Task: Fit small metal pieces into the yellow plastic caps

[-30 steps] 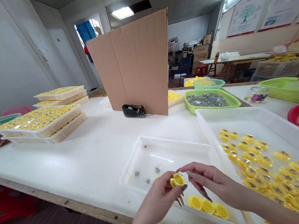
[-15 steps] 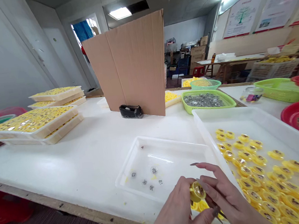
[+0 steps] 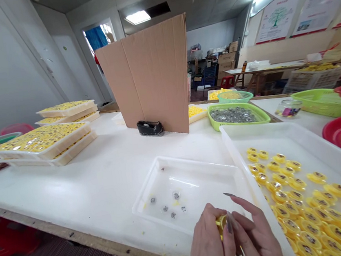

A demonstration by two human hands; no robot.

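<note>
Yellow piece (image 3: 220,223) sits pinched in the curled left hand (image 3: 210,236), beside the half-curled right hand (image 3: 255,233), whose hold is unclear.

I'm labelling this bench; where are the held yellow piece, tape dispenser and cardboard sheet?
Yellow piece (image 3: 220,223): head view, its exposed upper part.
Tape dispenser (image 3: 150,130): head view, its black body.
Cardboard sheet (image 3: 154,78): head view, middle of its face.

Wall posters (image 3: 275,18), jar label (image 3: 290,112), carton print (image 3: 226,58), none legible

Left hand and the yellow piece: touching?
Touching. The head view shows the left hand closed around the yellow piece, fingers against its side with no gap.
</note>
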